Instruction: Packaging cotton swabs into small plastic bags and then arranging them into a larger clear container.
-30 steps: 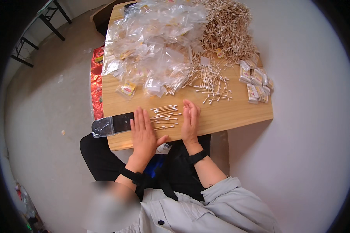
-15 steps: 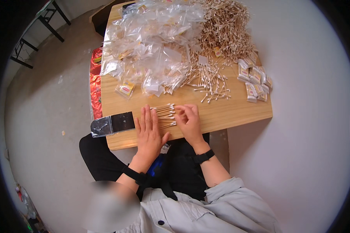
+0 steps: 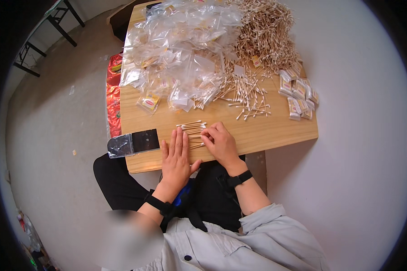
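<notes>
A small row of cotton swabs (image 3: pixel 193 128) lies side by side near the table's front edge. My left hand (image 3: pixel 176 158) rests flat beside and partly over their left ends, fingers stretched out and thumb apart, gripping nothing. At the row's right ends, my right hand (image 3: pixel 221 143) has its thumb and fingers pinched together on a swab's tip. The fingers partly hide the swabs there. Left of my left hand lies a flat black strip (image 3: pixel 144 140) with a clear plastic cover at its outer end.
Clear plastic bags (image 3: pixel 181 36) are heaped on the table's (image 3: pixel 257 133) far left. Behind on the right rises a large pile of loose cotton swabs (image 3: pixel 267 34), some scattered forward. Filled swab packs (image 3: pixel 298 92) sit at the right edge. Red packaging (image 3: pixel 114 99) hangs at the left.
My left hand has slid slightly right and nearer to me, uncovering the left ends of the far swabs. My right fingers have closed in on the swab tips.
</notes>
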Available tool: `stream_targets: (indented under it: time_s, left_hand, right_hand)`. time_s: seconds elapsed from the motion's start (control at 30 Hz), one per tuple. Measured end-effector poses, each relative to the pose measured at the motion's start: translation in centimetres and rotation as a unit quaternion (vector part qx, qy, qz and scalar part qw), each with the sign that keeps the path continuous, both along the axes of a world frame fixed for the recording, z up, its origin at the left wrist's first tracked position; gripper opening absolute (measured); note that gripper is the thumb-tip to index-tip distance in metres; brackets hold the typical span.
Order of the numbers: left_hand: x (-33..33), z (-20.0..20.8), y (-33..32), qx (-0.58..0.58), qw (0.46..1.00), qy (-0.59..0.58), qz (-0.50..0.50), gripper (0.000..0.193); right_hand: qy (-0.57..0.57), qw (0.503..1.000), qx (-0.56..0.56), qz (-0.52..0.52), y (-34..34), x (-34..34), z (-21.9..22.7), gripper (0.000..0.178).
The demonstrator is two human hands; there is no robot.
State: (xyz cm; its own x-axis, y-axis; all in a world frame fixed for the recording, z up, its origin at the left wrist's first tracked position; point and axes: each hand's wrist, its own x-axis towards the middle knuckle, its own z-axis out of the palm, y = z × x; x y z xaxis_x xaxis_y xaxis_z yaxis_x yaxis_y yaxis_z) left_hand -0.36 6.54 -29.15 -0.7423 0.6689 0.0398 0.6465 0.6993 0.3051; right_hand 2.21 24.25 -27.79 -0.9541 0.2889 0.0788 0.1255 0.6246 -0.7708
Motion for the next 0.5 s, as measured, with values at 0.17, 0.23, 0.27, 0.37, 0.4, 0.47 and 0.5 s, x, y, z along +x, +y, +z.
stream_targets:
  time_s: [0.17, 0.23, 0.27, 0.37, 0.4, 0.47, 0.5]
  left_hand:
    - [-0.01, -0.04, 0.01, 0.002, 1.0, 0.0, 0.001, 0.096]
    - [-0.01, 0.03, 0.03, 0.0, 1.0, -0.002, 0.001, 0.096]
    - [-0.02, 0.06, 0.04, -0.002, 1.0, -0.004, 0.001, 0.096]
    - [0.02, -0.16, 0.08, -0.007, 1.0, 0.006, 0.005, 0.095]
    - [0.02, -0.14, 0.09, -0.006, 1.0, 0.006, 0.006, 0.095]
    - [0.06, -0.12, 0.09, -0.008, 1.0, -0.003, 0.008, 0.093]
    - [0.06, -0.15, 0.06, -0.008, 1.0, -0.003, 0.009, 0.093]
  right_hand:
    - [-0.01, 0.999, 0.027, -0.019, -0.06, -0.49, 0.1, 0.007]
    - [-0.017, 0.999, 0.017, -0.024, -0.09, -0.57, 0.17, 0.007]
    - [-0.023, 0.999, 0.007, -0.029, -0.1, -0.63, 0.23, 0.008]
    - [-0.044, 0.999, 0.013, -0.02, 0.1, -0.64, 0.03, 0.009]
    - [-0.044, 0.999, 0.014, -0.019, 0.11, -0.58, 0.04, 0.009]
    - [-0.025, 0.999, -0.014, -0.023, -0.02, -0.29, 0.14, 0.009]
    - [-0.025, 0.999, -0.013, -0.023, -0.18, -0.14, 0.21, 0.009]
